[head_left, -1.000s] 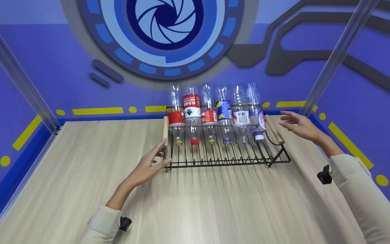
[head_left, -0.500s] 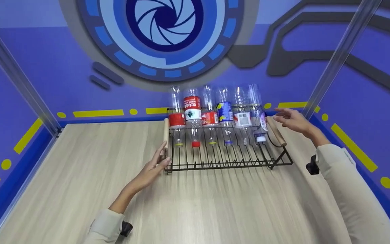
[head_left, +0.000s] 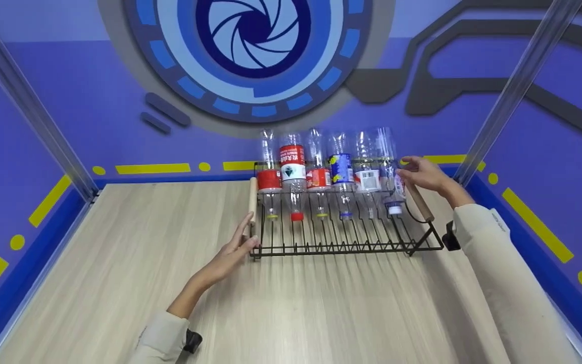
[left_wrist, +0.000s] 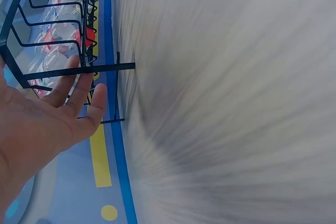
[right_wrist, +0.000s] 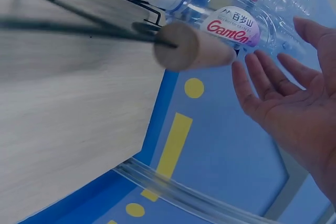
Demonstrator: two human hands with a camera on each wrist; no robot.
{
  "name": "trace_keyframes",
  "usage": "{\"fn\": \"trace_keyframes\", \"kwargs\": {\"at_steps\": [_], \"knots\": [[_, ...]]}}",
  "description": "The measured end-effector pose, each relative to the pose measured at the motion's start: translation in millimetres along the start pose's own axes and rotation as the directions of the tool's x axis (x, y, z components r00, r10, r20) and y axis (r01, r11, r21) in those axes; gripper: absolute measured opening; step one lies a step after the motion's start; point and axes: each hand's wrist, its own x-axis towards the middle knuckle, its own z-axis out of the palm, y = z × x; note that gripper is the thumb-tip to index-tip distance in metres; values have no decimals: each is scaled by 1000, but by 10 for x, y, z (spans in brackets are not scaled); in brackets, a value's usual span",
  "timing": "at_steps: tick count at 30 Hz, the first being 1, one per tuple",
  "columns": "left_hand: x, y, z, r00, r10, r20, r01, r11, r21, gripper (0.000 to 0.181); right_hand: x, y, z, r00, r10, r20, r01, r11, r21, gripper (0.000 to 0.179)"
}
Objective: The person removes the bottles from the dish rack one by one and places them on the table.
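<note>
A black wire rack (head_left: 351, 248) with wooden handles holds several clear plastic bottles lying cap-down in a slanted row. My left hand (head_left: 228, 259) is at the rack's left end, below the left wooden handle (head_left: 253, 198); in the left wrist view its loosely bent fingers (left_wrist: 79, 90) lie against the frame. My right hand (head_left: 425, 174) hovers over the right wooden handle (head_left: 419, 203), beside the rightmost bottle. In the right wrist view that white-capped bottle (right_wrist: 231, 27) is apart from the thumb, and the relaxed fingers (right_wrist: 270, 80) are near the handle's far end.
The rack stands on a wood-grain table (head_left: 291, 308), close to the blue printed back wall (head_left: 220, 146). Side walls with metal corner posts (head_left: 518, 76) enclose the table. Bottles with red labels, such as the red-capped bottle (head_left: 292, 169), fill the rack's left half.
My right hand has moved left, from outside the rack to over the right handle, close to the rightmost bottle. My left hand stays at the rack's left end. The view has shifted slightly.
</note>
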Motion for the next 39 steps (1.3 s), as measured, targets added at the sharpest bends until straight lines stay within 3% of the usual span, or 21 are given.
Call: {"fn": "trace_keyframes", "kwargs": {"at_steps": [10, 19, 27, 34, 39], "knots": [[38, 26, -50, 999, -28, 15, 29, 998, -47, 68, 121, -6, 64, 997, 77, -1, -77, 995, -65, 72], [236, 104, -239, 988, -4, -153, -24, 984, -178, 62, 189, -48, 63, 989, 135, 57, -132, 990, -49, 78], [254, 66, -186, 995, 12, -101, -34, 976, -217, 74, 228, -38, 79, 986, 138, 93, -132, 989, -73, 83], [254, 26, -168, 985, 69, -160, -98, 978, -185, 71, 260, -46, 120, 990, 114, 81, -96, 976, -196, 79], [286, 34, -176, 978, 131, -163, -160, 970, -181, 70, 292, -58, 117, 986, 146, 75, -127, 970, -207, 85]]}}
